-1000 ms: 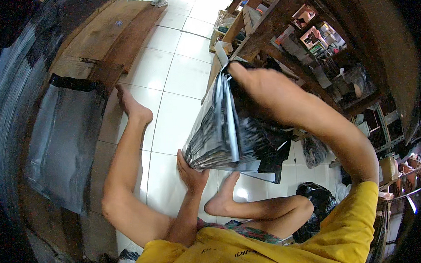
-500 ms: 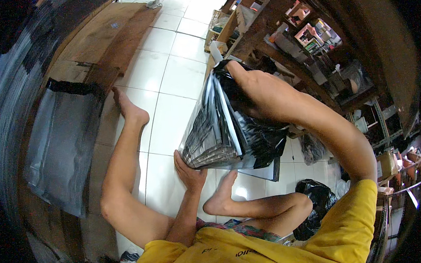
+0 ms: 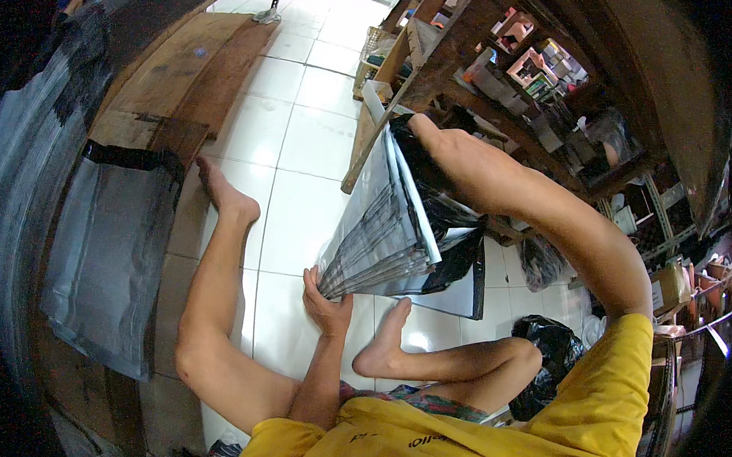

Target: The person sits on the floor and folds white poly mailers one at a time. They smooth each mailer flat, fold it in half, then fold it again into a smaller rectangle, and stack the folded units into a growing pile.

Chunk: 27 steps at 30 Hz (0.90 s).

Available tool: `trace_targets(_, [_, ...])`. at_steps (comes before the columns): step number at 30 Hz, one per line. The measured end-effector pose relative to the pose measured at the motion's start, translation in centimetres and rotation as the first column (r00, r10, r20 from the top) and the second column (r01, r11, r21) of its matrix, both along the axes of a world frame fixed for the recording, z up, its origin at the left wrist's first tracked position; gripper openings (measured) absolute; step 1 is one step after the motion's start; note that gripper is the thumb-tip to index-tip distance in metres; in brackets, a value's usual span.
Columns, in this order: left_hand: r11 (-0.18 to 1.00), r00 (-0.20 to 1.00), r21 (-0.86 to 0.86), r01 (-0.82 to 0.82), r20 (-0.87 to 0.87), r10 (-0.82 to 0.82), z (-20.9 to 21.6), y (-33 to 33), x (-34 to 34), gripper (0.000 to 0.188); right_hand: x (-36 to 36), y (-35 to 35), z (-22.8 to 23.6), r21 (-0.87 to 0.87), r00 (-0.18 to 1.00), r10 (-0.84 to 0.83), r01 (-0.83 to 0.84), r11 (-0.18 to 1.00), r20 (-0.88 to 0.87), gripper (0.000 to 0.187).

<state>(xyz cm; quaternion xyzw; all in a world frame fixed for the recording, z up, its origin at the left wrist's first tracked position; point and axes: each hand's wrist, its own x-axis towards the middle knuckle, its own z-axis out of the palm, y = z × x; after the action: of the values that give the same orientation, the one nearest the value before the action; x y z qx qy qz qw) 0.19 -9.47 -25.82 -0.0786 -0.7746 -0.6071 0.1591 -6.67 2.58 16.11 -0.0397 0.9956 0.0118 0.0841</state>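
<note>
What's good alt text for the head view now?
A person's left hand holds the lower left corner of a fanned plastic stack, their right hand at its top, above white floor tiles. To the left are a grey plastic bag and wooden boards.

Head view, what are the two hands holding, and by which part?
A stack of plastic bags: the left hand holds its lower left corner; the right hand is at its black upper end, grip mostly hidden.
</note>
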Motion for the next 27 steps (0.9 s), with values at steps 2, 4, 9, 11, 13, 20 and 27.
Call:
trace_targets(2, [1.000, 0.999, -0.019, -0.012, 0.035, 0.013, -0.4, 0.0, 0.0, 0.098, -0.1, 0.3, -0.5, -0.022, 0.994, 0.087, -0.089, 0.996, -0.068, 0.041])
trace_targets(4, [1.000, 0.999, 0.005, -0.007, 0.048, 0.007, -0.5, 0.2, -0.2, 0.096, 0.7, -0.6, 0.3, 0.064, 0.924, 0.173, -0.161, 0.985, -0.341, 0.045])
trace_targets(9, [0.994, 0.996, 0.091, 0.053, 0.071, -0.060, -0.2, 0.1, -0.4, 0.094, 0.5, -0.6, 0.7, 0.165, 0.830, 0.311, -0.264, 0.950, -0.462, 0.042])
trace_targets(11, [0.996, 0.997, 0.079, 0.039, 0.057, -0.044, 0.0, 0.2, -0.3, 0.093, 0.2, -0.3, 0.3, 0.128, 0.819, 0.298, -0.271, 0.954, -0.491, 0.031])
trace_targets(13, [0.996, 0.998, 0.075, 0.037, 0.045, -0.041, 0.1, 0.2, -0.4, 0.093, 0.1, 0.2, 0.2, 0.099, 0.813, 0.290, -0.279, 0.955, -0.504, 0.026])
trace_targets(20, [0.999, 0.999, 0.043, 0.030, -0.018, -0.029, -0.1, 0.3, -0.4, 0.095, 0.3, 0.1, -0.4, 0.086, 0.784, 0.291, -0.294, 0.952, -0.549, 0.018])
trace_targets(27, [0.998, 0.999, 0.054, 0.041, 0.031, -0.043, 0.0, 0.4, -0.4, 0.095, 0.5, -0.2, -0.1, 0.160, 0.759, 0.353, -0.319, 0.934, -0.547, 0.013])
